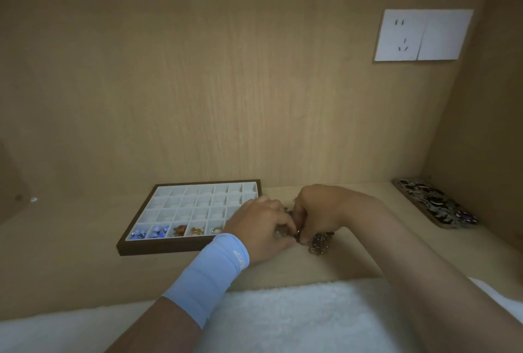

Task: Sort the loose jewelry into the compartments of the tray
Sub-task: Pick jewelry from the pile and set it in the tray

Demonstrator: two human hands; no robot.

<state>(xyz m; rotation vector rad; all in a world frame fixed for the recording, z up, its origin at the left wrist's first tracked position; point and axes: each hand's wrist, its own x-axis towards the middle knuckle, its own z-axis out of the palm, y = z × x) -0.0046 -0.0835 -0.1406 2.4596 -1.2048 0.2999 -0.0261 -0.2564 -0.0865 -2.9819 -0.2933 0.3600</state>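
Left hand [260,228] and right hand [317,211] at centre, each grip clamped on one jewelry piece [297,232], beside the right edge of the tray [169,249], jewelry pile [321,242] just below right hand, open table [70,253] lower left.

Dim wooden alcove. On the desk [70,262], left of centre, a brown-rimmed tray [158,248] with white square compartments. Front row filled from the left: blue beads [150,232] in two cells, then an orange piece [180,230], a gold piece [196,230], a pale piece [217,230]. Rows behind look bare.

Left hand [260,228], pale blue wristband [209,276], over the tray's near right corner. Right hand [319,208] just beside it. Fingers of both curled, tips meeting on a small piece [297,232], detail too fine to read. Loose jewelry [321,242] heaped under the right palm.

White fleece [283,316] along the near edge. Patterned case [435,204] far right. Wall socket [421,35] above.
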